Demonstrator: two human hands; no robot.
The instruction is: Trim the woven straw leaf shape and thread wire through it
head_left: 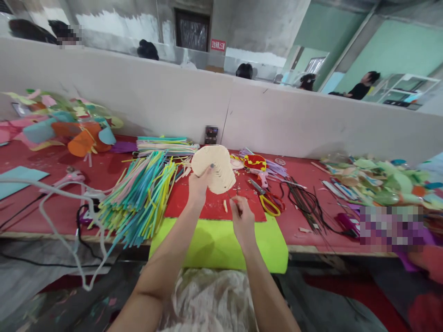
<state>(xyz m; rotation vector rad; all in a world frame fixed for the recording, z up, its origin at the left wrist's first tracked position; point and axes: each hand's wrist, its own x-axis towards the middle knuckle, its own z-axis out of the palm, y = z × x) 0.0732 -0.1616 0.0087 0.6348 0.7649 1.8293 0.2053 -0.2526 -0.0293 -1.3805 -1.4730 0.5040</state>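
Observation:
My left hand (pixel 200 184) grips a cream-coloured, rounded flat piece (pixel 214 161) with curved ridges across its surface, holding it up over the red mat (pixel 188 203). Lower right of it, my right hand (pixel 241 212) is closed in a pinch above the mat; whatever lies between those fingertips is too small to make out. A small cream scrap (pixel 225 206) lies just left of the right fingertips. Scissors (pixel 270 203) with yellow handles rest at the mat's right edge. Beneath the mat, a lime-green sheet (pixel 221 244) hangs over the table's front edge.
A thick bundle of coloured strips (pixel 145 193) lies left of the mat. A pink glue gun (pixel 261 176) sits behind the scissors, with dark thin sticks (pixel 304 203) and a black cable to the right. Cut-out piles (pixel 380 180) stand at the far right. A pale partition (pixel 155 97) rises behind.

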